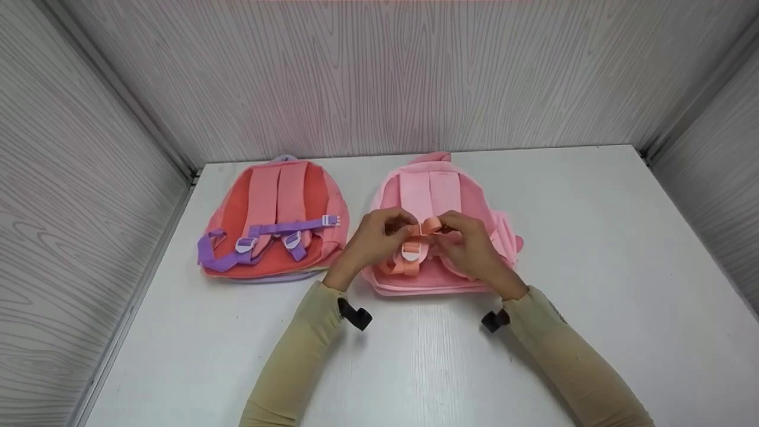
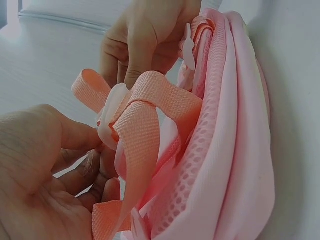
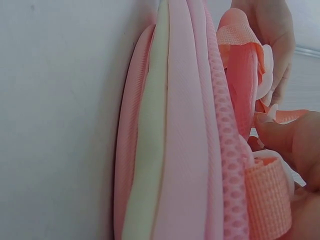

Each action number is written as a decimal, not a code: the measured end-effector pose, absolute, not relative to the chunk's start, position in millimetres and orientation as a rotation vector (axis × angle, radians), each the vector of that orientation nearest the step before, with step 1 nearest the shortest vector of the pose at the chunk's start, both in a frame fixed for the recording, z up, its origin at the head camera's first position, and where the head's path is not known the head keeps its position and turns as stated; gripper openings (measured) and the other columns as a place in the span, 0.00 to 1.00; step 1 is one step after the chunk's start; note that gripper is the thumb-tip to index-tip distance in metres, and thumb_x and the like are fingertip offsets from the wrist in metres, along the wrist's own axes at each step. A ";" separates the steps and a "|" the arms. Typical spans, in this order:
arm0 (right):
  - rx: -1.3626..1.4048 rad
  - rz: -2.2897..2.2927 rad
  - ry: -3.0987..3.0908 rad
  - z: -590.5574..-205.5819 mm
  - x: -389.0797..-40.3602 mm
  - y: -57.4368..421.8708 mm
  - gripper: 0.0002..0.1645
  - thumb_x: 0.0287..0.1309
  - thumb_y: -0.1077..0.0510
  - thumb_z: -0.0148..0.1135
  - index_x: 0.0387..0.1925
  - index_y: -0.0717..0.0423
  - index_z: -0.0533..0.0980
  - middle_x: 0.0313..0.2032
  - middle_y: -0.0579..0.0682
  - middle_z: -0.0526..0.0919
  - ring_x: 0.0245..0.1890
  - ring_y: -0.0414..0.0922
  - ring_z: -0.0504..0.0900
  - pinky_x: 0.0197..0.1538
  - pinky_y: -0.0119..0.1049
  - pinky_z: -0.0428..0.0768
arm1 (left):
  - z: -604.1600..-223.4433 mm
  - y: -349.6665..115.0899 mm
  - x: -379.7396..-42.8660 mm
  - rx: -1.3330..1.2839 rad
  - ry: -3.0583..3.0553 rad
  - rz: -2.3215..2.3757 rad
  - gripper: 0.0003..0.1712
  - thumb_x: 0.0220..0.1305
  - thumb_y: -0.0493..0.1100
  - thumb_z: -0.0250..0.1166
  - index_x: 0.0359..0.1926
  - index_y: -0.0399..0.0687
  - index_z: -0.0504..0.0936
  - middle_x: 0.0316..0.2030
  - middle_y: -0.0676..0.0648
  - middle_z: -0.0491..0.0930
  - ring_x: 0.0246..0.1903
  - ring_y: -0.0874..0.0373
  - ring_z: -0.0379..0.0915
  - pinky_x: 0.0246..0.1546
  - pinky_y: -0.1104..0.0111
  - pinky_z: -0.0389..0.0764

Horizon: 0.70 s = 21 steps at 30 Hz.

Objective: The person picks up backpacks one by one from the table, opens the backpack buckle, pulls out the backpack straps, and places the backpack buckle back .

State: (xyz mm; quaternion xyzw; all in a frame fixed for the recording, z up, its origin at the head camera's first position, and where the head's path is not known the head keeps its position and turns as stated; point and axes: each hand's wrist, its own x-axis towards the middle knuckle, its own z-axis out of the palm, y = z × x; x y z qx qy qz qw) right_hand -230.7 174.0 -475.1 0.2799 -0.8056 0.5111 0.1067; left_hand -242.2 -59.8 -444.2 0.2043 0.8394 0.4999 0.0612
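A pink backpack lies on the table with its shoulder straps facing up. Over its middle, both hands work at an orange webbing strap with a small white buckle. My left hand pinches the strap at the buckle from the left. From the other side my right hand pinches the same strap, its thumb and fingertips close to the left ones. The strap's end stands up in a loop between them. Below hangs a white strap adjuster on one shoulder strap. Fingers partly hide the buckle in the head view.
To the left lies a coral-red backpack with purple straps, its white-clipped purple chest strap across the front. Both bags rest on a white table. Wood-patterned panels stand behind and at both sides.
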 end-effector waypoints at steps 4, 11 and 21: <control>0.819 1.528 -2.376 -473.9 -230.2 174.1 0.13 0.66 0.69 0.71 0.49 0.56 0.88 0.41 0.51 0.89 0.43 0.47 0.83 0.58 0.54 0.86 | -443.4 -57.9 -242.3 0.611 2.537 1.516 0.10 0.76 0.38 0.63 0.52 0.47 0.88 0.44 0.48 0.86 0.41 0.57 0.76 0.44 0.67 0.78; 0.821 1.538 -2.360 -474.9 -230.5 174.5 0.14 0.66 0.70 0.70 0.49 0.55 0.88 0.41 0.50 0.89 0.43 0.46 0.83 0.57 0.53 0.86 | -443.6 -55.1 -243.3 0.625 2.521 1.535 0.10 0.75 0.38 0.64 0.52 0.45 0.88 0.45 0.47 0.88 0.40 0.57 0.78 0.44 0.67 0.80; 0.827 1.538 -2.381 -475.2 -230.1 174.1 0.14 0.65 0.70 0.71 0.50 0.55 0.88 0.42 0.50 0.89 0.45 0.46 0.84 0.59 0.52 0.85 | -443.3 -53.8 -242.8 0.614 2.500 1.546 0.10 0.75 0.38 0.64 0.52 0.44 0.88 0.45 0.46 0.88 0.41 0.58 0.80 0.45 0.67 0.82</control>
